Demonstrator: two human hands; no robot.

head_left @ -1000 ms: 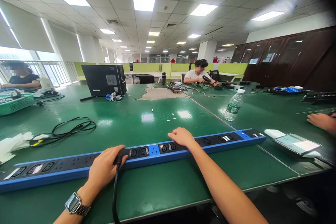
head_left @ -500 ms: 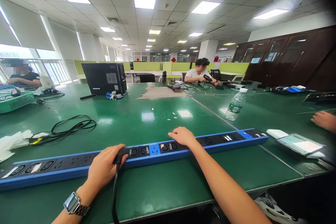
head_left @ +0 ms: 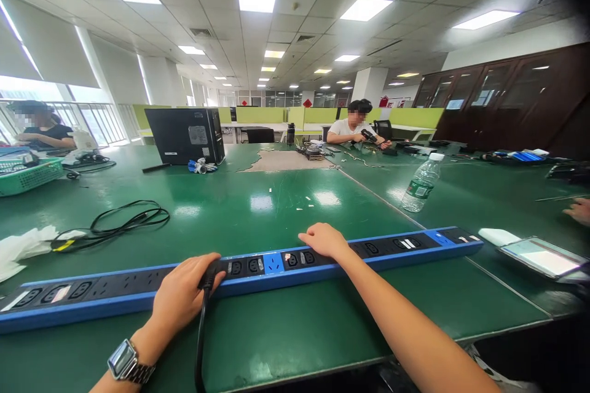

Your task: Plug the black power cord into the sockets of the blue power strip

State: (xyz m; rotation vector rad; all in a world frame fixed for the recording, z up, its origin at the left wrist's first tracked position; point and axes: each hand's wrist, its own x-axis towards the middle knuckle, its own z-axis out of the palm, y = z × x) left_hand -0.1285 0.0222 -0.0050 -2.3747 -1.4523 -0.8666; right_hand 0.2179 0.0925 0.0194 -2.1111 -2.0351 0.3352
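**A:** Power strip [head_left: 369,252], blue and black, long: where is it lying?

**B:** It is lying flat across the near part of the green table [head_left: 258,209], running from the near left edge up toward the right. Taking the power strip as landmark, everything else is listed from it.

**A:** Hands?

**B:** The left hand [head_left: 182,295] is closing around a black plug [head_left: 209,273] seated in the strip's left half, with the black cable [head_left: 199,344] hanging toward the person. A wristwatch [head_left: 123,361] is showing on that wrist. The right hand [head_left: 325,239] is resting palm down on the strip's middle, fingers curled over the sockets, pressing rather than pinching.

**A:** Beyond the strip?

**B:** A coiled black cord [head_left: 124,221] and white tissue [head_left: 23,249] are lying behind its left end. A water bottle [head_left: 420,183] is standing behind its right half. A tablet [head_left: 544,256] is sitting just past its right end. A computer case [head_left: 187,135] is standing far behind it, with a seated person [head_left: 353,129] farther back and another person [head_left: 41,129] far left.

**A:** Differences from a second ago?

**B:** Both hands are keeping their grips. The strip, bottle and tablet are appearing slightly farther right in the frame, and a co-worker's hand [head_left: 578,212] at the far right is slipping nearer the edge.
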